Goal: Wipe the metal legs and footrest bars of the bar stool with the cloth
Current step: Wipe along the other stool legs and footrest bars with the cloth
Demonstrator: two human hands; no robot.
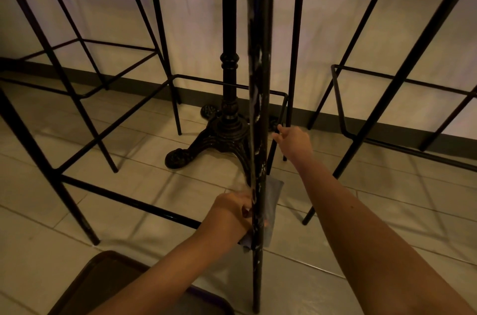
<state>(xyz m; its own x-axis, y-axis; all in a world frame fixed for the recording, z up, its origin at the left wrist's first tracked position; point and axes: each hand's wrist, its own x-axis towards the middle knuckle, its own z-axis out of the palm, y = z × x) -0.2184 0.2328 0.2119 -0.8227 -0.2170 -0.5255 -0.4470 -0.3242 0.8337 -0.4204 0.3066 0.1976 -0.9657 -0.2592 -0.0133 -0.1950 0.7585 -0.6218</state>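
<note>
A scuffed black metal stool leg (259, 108) runs down the middle of the view to the floor. My left hand (233, 211) holds a grey-blue cloth (273, 214) wrapped around this leg near its lower part; the cloth shows mostly on the leg's right side. My right hand (293, 143) reaches further back and grips a thin footrest bar (280, 118) of the same stool, where it bends down beside the far leg (296, 43). Another footrest bar (134, 202) runs left from my left hand.
An ornate cast-iron table pedestal (228, 118) stands behind the stool on the tiled floor. More black wire-frame stools stand at the left (77, 98) and right (382, 108). A dark rounded seat (108, 281) lies at the bottom left. A pale wall with a dark skirting runs behind.
</note>
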